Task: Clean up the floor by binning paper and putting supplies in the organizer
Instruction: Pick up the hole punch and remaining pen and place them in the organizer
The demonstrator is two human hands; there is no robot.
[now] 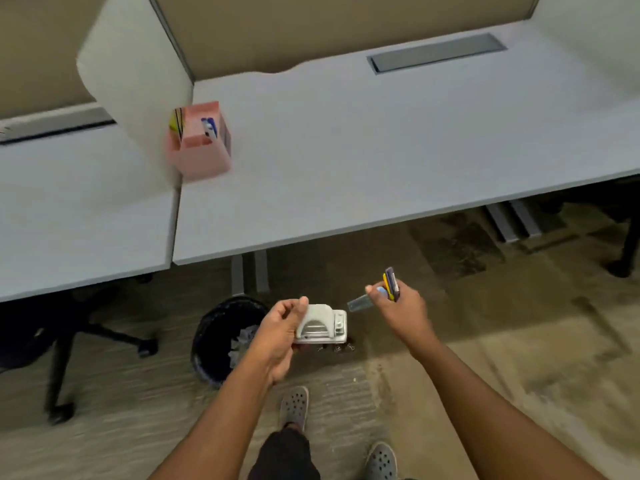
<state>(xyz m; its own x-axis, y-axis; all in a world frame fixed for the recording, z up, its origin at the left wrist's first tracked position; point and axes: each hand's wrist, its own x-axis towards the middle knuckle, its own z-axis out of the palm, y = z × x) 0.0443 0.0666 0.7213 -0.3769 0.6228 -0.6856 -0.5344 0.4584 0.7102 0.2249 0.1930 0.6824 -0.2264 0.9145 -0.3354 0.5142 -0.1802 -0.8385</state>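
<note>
My left hand grips a white hole punch above the carpet, with a few binder clips hanging under it. My right hand holds a bundle of supplies: a clear ruler and yellow and dark pens or markers sticking up. A pink desk organizer stands on the grey desk at the left, with pens and a yellow item in it. A black waste bin with crumpled paper inside sits on the floor just left of my left hand.
A desk divider panel rises beside the organizer. An office chair base stands at the left under the neighbouring desk, and another chair leg at the far right. My feet in grey clogs are on the carpet below.
</note>
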